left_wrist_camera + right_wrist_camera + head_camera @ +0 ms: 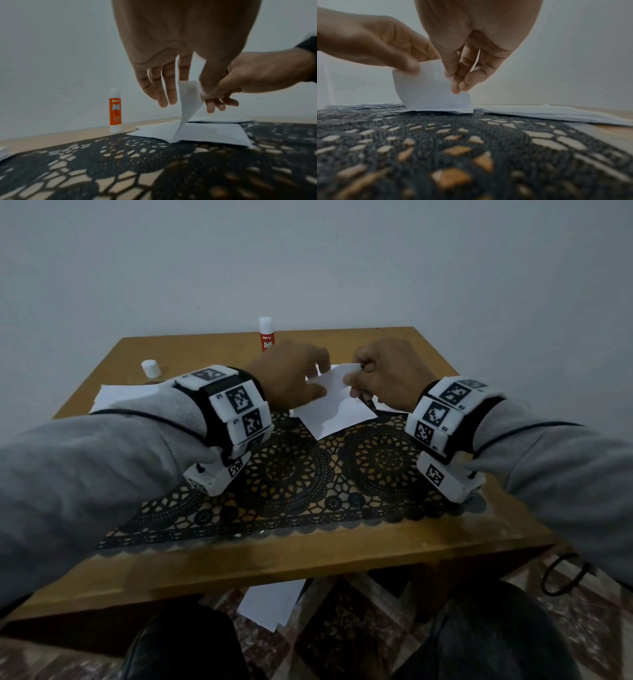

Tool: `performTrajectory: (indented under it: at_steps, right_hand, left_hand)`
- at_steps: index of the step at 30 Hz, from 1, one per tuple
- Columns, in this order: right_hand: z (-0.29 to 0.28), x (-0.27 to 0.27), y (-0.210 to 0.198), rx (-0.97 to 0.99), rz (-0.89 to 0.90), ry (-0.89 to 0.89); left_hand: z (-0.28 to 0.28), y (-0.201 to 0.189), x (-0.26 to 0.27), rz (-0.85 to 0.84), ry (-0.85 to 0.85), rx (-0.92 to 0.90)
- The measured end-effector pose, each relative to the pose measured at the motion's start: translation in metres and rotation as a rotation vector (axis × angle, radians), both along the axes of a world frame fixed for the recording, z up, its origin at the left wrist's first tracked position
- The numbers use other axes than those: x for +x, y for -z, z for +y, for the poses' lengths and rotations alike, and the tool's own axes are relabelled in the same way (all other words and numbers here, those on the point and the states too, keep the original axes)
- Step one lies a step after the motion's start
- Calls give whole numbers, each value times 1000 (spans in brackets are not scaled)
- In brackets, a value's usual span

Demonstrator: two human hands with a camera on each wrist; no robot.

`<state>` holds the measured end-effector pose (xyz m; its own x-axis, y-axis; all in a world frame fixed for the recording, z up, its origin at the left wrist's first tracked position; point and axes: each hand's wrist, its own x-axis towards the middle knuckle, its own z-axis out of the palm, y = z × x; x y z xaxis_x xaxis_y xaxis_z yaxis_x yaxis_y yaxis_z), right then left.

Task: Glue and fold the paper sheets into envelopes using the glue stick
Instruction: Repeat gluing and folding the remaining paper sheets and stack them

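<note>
The paper sheet (334, 409) lies on the black lace mat (291, 474) — its far flap lifted. The right hand (387, 374) pinches this flap; the left hand (291, 378) pinches it too (fingers rather straight). The glue stick (266, 334) stands behind, capped.

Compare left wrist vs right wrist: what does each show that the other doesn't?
Left wrist only: the capped glue stick standing upright on the table, beyond the mat's far edge.

Right wrist only: a low stack of white sheets lying flat to the right of the sheet being worked.

Both: the raised paper flap, held near its top edge by the left hand and right hand, over the black lace mat.
</note>
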<state>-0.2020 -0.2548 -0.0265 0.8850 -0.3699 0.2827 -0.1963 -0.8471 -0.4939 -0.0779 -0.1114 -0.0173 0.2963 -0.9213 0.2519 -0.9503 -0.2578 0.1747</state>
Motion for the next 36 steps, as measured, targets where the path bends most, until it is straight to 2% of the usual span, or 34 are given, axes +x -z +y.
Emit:
performTrajectory:
  at_steps: [4, 7, 10, 15, 18, 20, 23, 25, 27, 30, 36]
  right_hand:
    - [2, -1, 0, 41, -6, -21]
    - [3, 1, 2, 80, 15, -35]
    - [1, 2, 4, 125, -2, 29]
    - [3, 4, 5, 45, 176, -3]
    - [1, 6, 6, 2, 204, 4]
    - [0, 7, 7, -6, 202, -3]
    - [-1, 8, 8, -10, 212, -2]
    - [-1, 9, 7, -38, 219, 14]
    - [-1, 8, 6, -25, 213, 16]
    - [2, 5, 4, -4, 196, 30]
    - [4, 5, 2, -27, 190, 44]
  left_hand:
    - [-4, 5, 6, -108, -84, 39]
    - [-4, 6, 9, -100, -127, 63]
    - [-5, 7, 12, -61, -151, 69]
    - [-2, 7, 18, 1, -174, 70]
    - [6, 3, 20, 20, -203, -4]
    - [22, -4, 18, 13, -184, -85]
    - [51, -10, 6, -43, -36, -135]
    - [72, -7, 0, 27, 29, -51]
    - [94, -3, 0, 186, 74, 43]
    - [123, 4, 1, -72, 225, 264]
    - [139, 3, 1, -90, 107, 557]
